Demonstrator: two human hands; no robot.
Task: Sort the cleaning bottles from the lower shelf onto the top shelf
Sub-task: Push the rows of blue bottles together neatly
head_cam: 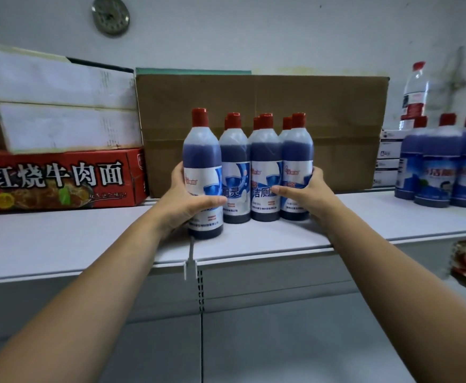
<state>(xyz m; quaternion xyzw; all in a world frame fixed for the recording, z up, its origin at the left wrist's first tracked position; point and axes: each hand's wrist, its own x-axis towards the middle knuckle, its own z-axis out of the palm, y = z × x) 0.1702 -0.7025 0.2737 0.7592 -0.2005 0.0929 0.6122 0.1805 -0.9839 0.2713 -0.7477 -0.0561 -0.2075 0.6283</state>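
Several cleaning bottles [265,167] with dark blue liquid, red caps and blue-white labels stand in a tight cluster on the white top shelf [88,244]. My left hand [187,200] grips the nearest, leftmost bottle [202,172], thumb across its front. That bottle stands a little forward of the others. My right hand [306,194] wraps around the rightmost bottle [296,161] from the right side, thumb on its label. Both forearms reach up from below.
A brown cardboard box [336,128] stands right behind the cluster. Left are a red noodle carton [60,181] and white boxes [60,106]. At the right stand more blue bottles [441,167], a clear water bottle [415,92] and small white boxes [389,158]. A wall clock [110,16] hangs above.
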